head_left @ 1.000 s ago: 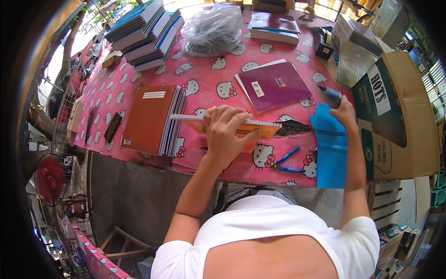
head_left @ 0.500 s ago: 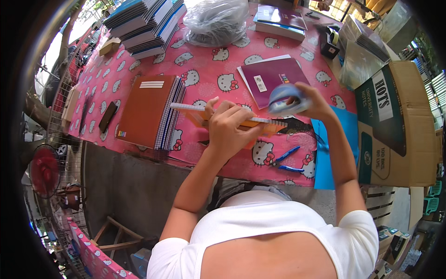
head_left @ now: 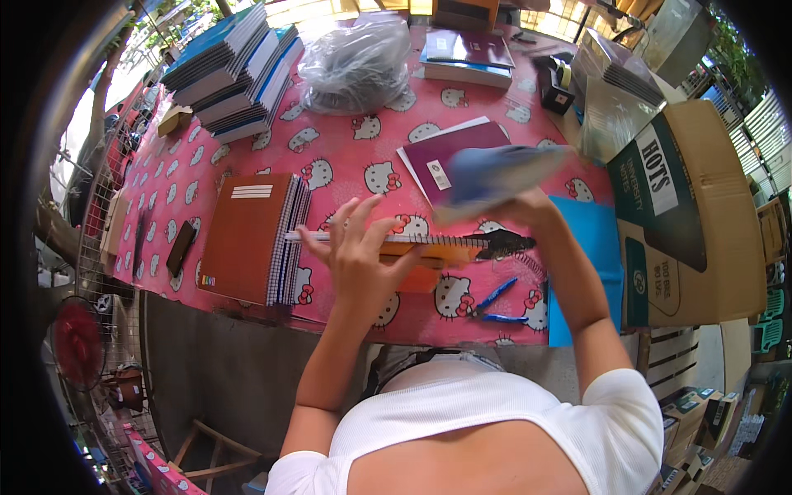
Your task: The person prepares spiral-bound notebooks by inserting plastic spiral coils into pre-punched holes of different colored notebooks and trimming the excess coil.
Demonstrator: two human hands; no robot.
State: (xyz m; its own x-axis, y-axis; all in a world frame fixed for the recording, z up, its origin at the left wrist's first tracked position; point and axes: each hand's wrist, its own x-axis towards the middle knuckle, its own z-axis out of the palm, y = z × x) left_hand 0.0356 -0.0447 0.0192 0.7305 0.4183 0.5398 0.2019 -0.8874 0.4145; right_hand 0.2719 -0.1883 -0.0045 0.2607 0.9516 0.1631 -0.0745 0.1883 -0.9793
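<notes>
My left hand point(head_left: 359, 260) presses down on an orange spiral notebook point(head_left: 412, 256) that lies across the pink patterned tablecloth point(head_left: 346, 165). The notebook's wire spine point(head_left: 429, 239) runs along its far edge. My right hand point(head_left: 536, 214) is raised over the right end of that notebook and grips a blue sheet-like cover point(head_left: 495, 177), blurred by motion. Blue-handled pliers point(head_left: 495, 301) lie near the table's front edge, just right of my left forearm. A purple notebook point(head_left: 450, 157) sits behind the blue cover.
A stack of brown spiral notebooks point(head_left: 247, 239) lies left of my hands. Piles of blue and white books point(head_left: 235, 70) and a grey plastic bag point(head_left: 359, 62) stand at the back. A cardboard box point(head_left: 693, 214) and a blue sheet point(head_left: 594, 247) are at the right. A black tape dispenser point(head_left: 557, 87) stands far right.
My right hand picked up the blue cover from the right side of the table and swung it left and up over the notebook. My left hand stayed on the orange notebook.
</notes>
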